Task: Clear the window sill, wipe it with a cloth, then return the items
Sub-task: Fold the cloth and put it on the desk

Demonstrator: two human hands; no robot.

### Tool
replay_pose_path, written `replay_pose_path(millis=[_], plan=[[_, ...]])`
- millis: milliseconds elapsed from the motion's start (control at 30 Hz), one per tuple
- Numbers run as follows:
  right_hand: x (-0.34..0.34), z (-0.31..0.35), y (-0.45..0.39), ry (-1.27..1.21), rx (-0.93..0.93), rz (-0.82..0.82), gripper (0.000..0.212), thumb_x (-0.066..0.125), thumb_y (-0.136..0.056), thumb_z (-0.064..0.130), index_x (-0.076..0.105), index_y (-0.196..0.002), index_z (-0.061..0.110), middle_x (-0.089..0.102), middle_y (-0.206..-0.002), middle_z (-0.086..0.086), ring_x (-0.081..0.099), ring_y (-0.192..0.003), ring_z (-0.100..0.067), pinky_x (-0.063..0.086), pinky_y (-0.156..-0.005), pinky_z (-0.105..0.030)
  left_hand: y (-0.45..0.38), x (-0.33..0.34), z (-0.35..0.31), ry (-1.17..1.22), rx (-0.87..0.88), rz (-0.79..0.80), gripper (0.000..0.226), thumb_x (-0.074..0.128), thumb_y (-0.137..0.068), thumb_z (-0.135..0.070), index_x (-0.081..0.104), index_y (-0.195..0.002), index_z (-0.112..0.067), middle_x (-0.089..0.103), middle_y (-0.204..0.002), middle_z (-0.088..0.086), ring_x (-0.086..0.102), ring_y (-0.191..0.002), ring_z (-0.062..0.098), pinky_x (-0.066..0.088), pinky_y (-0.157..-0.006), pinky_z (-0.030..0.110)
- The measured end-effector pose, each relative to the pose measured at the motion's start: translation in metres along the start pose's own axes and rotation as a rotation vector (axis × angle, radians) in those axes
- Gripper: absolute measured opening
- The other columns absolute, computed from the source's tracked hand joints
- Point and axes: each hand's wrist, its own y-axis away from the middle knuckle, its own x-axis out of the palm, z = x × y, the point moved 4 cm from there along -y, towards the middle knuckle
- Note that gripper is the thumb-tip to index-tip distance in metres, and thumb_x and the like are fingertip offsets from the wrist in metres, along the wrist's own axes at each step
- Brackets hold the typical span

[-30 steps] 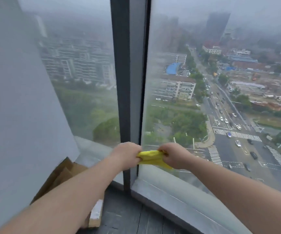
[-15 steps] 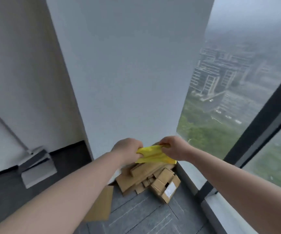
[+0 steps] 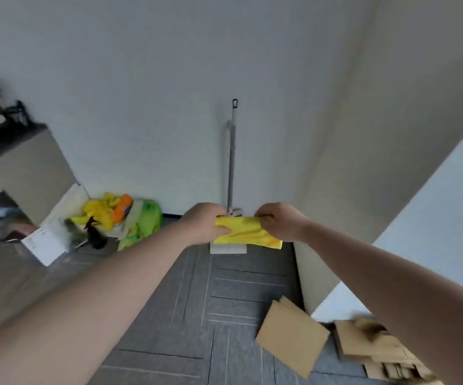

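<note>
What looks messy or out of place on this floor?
Flattened cardboard pieces lie scattered on the floor at lower right, and a jumble of yellow and green cloths sits heaped against the wall at left.

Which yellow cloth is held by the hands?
The folded yellow cloth, stretched between the left hand and right hand. The other yellow fabric lies in the floor pile by the wall, untouched.

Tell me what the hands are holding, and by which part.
Both hold the yellow cloth: the left hand grips its left end, the right hand its right end.
</note>
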Motion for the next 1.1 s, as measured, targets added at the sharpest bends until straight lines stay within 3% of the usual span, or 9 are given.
replay_pose_path(millis=[167, 300, 400, 500, 567, 767, 933, 1100], plan=[[0.058, 0.130, -0.134, -0.031, -0.158, 0.117, 0.035, 0.046, -0.086, 0.010, 0.066, -0.114, 0.018, 0.065, -0.114, -0.003, 0.057, -0.099, -0.018, 0.044, -0.081, -0.024, 0.018, -0.076, 0.161, 0.121, -0.222, -0.129, 0.037, 0.071, -0.080, -0.032, 0.063, -0.111, -0.012, 0.063, -0.112, 0.005, 0.051, -0.107, 0.015, 0.035, -0.076, 0.028], [0.106, 0.241, -0.238, -0.069, -0.325, 0.202, 0.036, 0.051, -0.084, 0.007, 0.065, -0.115, 0.017, 0.065, -0.117, -0.005, 0.058, -0.108, -0.022, 0.047, -0.089, -0.029, 0.040, -0.140, 0.286, 0.176, -0.436, -0.278, 0.049, 0.075, -0.075, -0.039, 0.062, -0.116, -0.016, 0.061, -0.117, 0.002, 0.053, -0.108, 0.016, 0.034, -0.075, 0.023], [0.142, 0.327, -0.303, -0.117, -0.417, 0.260, 0.037, 0.053, -0.084, 0.005, 0.065, -0.117, 0.017, 0.065, -0.119, -0.006, 0.060, -0.108, -0.022, 0.046, -0.087, -0.026, 0.064, -0.191, 0.373, 0.203, -0.593, -0.368, 0.047, 0.076, -0.073, -0.042, 0.063, -0.111, -0.017, 0.061, -0.095, -0.002, 0.053, -0.090, 0.015, 0.038, -0.073, 0.026], [0.176, 0.409, -0.353, -0.166, -0.463, 0.321, 0.038, 0.053, -0.085, 0.006, 0.065, -0.117, 0.022, 0.064, -0.120, -0.004, 0.062, -0.104, -0.022, 0.049, -0.084, -0.026, 0.089, -0.235, 0.450, 0.226, -0.717, -0.460, 0.034, 0.076, -0.072, -0.045, 0.062, -0.091, -0.020, 0.057, -0.081, 0.000, 0.055, -0.082, 0.019, 0.042, -0.066, 0.025], [0.195, 0.462, -0.385, -0.151, -0.516, 0.345, 0.038, 0.054, -0.086, 0.006, 0.064, -0.120, 0.020, 0.064, -0.120, -0.004, 0.060, -0.102, -0.016, 0.045, -0.082, -0.021, 0.101, -0.260, 0.497, 0.224, -0.757, -0.491, 0.027, 0.075, -0.075, -0.040, 0.057, -0.082, -0.021, 0.051, -0.071, -0.005, 0.050, -0.073, 0.016, 0.033, -0.055, 0.020], [0.253, 0.603, -0.488, -0.077, -0.628, 0.356, 0.036, 0.060, -0.086, 0.007, 0.064, -0.121, 0.014, 0.066, -0.120, -0.005, 0.060, -0.106, -0.016, 0.035, -0.079, -0.011, 0.106, -0.334, 0.655, 0.221, -0.808, -0.503, 0.023, 0.073, -0.077, -0.039, 0.055, -0.079, -0.024, 0.047, -0.067, -0.010, 0.048, -0.069, 0.014, 0.031, -0.053, 0.020], [0.297, 0.687, -0.579, -0.082, -0.558, 0.362, 0.035, 0.059, -0.088, 0.007, 0.062, -0.122, 0.014, 0.064, -0.122, -0.007, 0.058, -0.111, -0.019, 0.042, -0.090, -0.022, 0.086, -0.402, 0.785, 0.295, -0.779, -0.506, 0.033, 0.073, -0.076, -0.041, 0.066, -0.095, -0.016, 0.066, -0.093, 0.007, 0.060, -0.089, 0.022, 0.044, -0.073, 0.029], [0.335, 0.754, -0.666, -0.058, -0.506, 0.377, 0.033, 0.056, -0.087, 0.006, 0.064, -0.119, 0.011, 0.063, -0.122, -0.007, 0.057, -0.113, -0.023, 0.042, -0.094, -0.027, 0.051, -0.449, 0.897, 0.303, -0.767, -0.452, 0.029, 0.070, -0.080, -0.038, 0.067, -0.093, -0.012, 0.067, -0.095, 0.013, 0.056, -0.083, 0.020, 0.044, -0.075, 0.034]])
